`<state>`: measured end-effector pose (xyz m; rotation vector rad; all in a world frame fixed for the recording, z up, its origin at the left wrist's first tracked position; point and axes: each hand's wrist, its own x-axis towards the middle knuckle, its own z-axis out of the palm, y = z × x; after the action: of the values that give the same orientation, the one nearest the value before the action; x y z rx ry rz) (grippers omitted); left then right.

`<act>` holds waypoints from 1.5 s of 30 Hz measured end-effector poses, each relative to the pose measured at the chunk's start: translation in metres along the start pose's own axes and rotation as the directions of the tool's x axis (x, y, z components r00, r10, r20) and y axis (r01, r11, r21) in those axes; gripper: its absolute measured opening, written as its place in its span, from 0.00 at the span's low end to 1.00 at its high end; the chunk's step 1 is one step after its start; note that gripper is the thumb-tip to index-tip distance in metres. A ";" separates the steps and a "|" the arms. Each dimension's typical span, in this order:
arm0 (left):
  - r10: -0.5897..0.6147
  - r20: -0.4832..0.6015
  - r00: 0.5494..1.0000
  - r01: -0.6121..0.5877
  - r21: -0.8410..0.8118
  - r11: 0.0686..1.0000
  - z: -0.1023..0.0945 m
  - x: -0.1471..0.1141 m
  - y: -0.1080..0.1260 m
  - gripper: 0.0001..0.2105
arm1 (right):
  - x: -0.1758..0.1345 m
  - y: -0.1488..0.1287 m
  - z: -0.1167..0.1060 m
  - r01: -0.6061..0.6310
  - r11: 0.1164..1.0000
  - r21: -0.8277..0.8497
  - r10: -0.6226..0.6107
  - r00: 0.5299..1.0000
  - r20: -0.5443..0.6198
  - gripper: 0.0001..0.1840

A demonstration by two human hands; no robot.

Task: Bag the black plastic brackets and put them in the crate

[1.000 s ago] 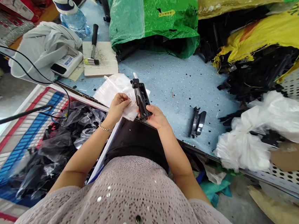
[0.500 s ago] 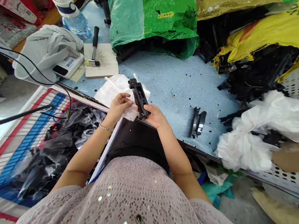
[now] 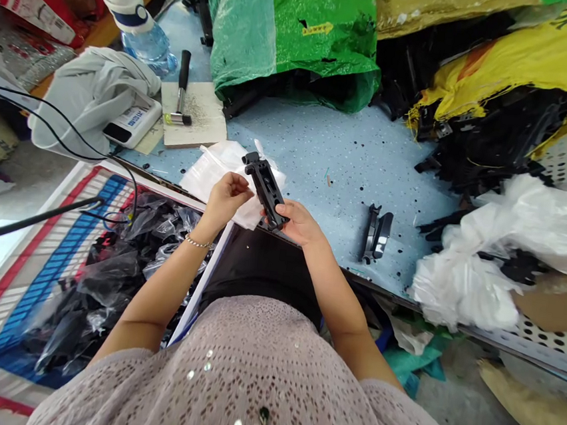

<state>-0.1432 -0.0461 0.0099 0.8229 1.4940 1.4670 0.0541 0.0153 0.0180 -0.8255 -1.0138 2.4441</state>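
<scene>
Gripped by its near end, a long black plastic part (image 3: pixel 267 191) with a hollowed, frame-like body is in my right hand (image 3: pixel 303 224). The thumb lies on top of it, and the part slants away over the bench edge. Just left of the part is my left hand (image 3: pixel 225 201), its fingers curled and pinched together. What they hold, if anything, is too small to make out. White plastic bags (image 3: pixel 207 170) lie flat under and behind both hands. Further right on the blue bench top (image 3: pixel 315 142) rests a similar black plastic part (image 3: pixel 376 235).
A hammer (image 3: pixel 182 82) lies on a pale board (image 3: pixel 199 119). Green (image 3: pixel 324 49) and yellow (image 3: pixel 518 68) sacks of black parts stand behind. White bags (image 3: pixel 472 277) sit right. A striped container (image 3: pixel 52 270) of bagged parts is at lower left, near a water bottle (image 3: pixel 147 39) and cables.
My left fingers have curled in more, beside the black part. My right hand keeps its hold on the part, almost in place. The whole view has shifted slightly.
</scene>
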 end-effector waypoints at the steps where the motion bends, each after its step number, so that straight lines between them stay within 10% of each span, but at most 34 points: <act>1: 0.006 -0.034 0.999 -0.008 -0.042 0.999 -0.002 0.002 0.000 0.16 | 0.000 0.000 0.000 -0.001 1.000 0.005 0.001 1.000 -0.004 0.25; 6: 0.172 -0.062 0.983 -0.156 0.211 0.965 -0.021 -0.001 0.003 0.05 | -0.011 0.007 -0.014 0.032 0.999 0.029 -0.030 0.997 -0.069 0.23; 10: 0.300 0.167 0.939 -0.336 0.624 0.705 -0.025 -0.012 0.007 0.15 | -0.034 0.012 -0.022 0.061 0.998 0.011 -0.059 0.984 -0.169 0.19; 16: 0.266 0.241 0.933 -0.355 0.502 0.788 -0.013 -0.015 0.003 0.22 | -0.070 0.018 -0.006 -0.046 0.998 0.046 0.038 0.986 0.161 0.33; 22: 0.346 0.188 0.919 -0.380 0.659 0.649 -0.025 -0.025 0.000 0.15 | -0.058 0.031 -0.002 -0.037 0.993 -0.116 0.007 0.969 -0.245 0.25; 32: 0.357 0.314 0.880 -0.456 0.769 0.448 -0.018 -0.028 -0.006 0.30 | -0.056 0.027 0.012 -0.008 0.643 -0.766 -0.261 0.938 -0.228 0.31; 40: 0.389 0.681 0.620 -0.780 0.485 0.395 0.006 -0.070 -0.003 0.39 | -0.026 0.030 0.006 0.042 0.984 -0.176 -0.078 0.976 -0.202 0.32; 45: 0.364 0.664 0.653 -0.756 0.540 0.371 0.001 -0.076 0.010 0.32 | -0.047 0.038 0.030 0.197 0.894 -0.404 -0.274 0.951 -0.142 0.34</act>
<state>-0.1120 -0.1128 0.0298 2.3105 1.5199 0.8277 0.0661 -0.0504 0.0252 -0.9763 -1.4501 1.9427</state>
